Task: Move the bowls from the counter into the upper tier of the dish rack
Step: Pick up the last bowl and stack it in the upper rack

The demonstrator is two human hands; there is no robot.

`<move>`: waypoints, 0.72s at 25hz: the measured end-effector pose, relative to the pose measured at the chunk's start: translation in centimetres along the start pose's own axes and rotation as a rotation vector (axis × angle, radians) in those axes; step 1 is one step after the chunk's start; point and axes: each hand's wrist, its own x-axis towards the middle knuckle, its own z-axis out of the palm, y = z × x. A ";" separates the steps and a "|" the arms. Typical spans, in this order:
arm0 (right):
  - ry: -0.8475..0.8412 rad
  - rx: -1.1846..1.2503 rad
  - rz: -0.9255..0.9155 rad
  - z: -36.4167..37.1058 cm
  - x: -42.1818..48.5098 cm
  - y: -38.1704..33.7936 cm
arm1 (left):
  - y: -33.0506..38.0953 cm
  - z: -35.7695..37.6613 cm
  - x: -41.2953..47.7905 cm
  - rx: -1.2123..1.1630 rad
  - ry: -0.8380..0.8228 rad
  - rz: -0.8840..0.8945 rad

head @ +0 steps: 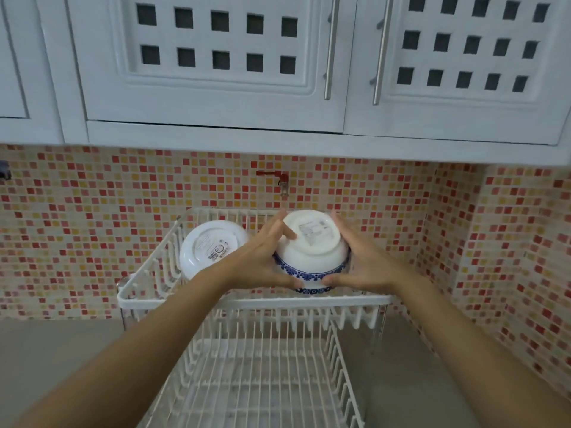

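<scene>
A white bowl with a blue patterned rim is upside down inside the upper tier of the white wire dish rack, at its right half. My left hand grips its left side and my right hand grips its right side. A second white bowl leans upside down in the left half of the same tier, apart from my hands. The rack's lower tier holds nothing.
The rack stands on a grey counter against a red and orange mosaic backsplash. White upper cabinets with metal handles hang low overhead. A red hook sticks out of the wall behind the rack.
</scene>
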 end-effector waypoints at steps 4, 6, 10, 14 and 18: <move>-0.021 -0.044 0.021 0.4 0.3 0.5 | 0.3 0.8 0.1 0.054 0.019 0.021; -0.038 -0.070 0.035 0.6 0.5 0.9 | 0.1 1.2 0.1 0.093 -0.019 -0.015; -0.065 -0.117 0.055 1.1 0.8 1.4 | 0.0 1.6 0.2 0.162 -0.036 -0.030; -0.086 -0.150 0.045 1.3 0.9 1.5 | 0.1 1.9 0.3 0.202 -0.021 -0.034; -0.102 -0.140 0.050 1.2 0.5 1.1 | -0.5 2.2 0.4 0.211 -0.045 -0.055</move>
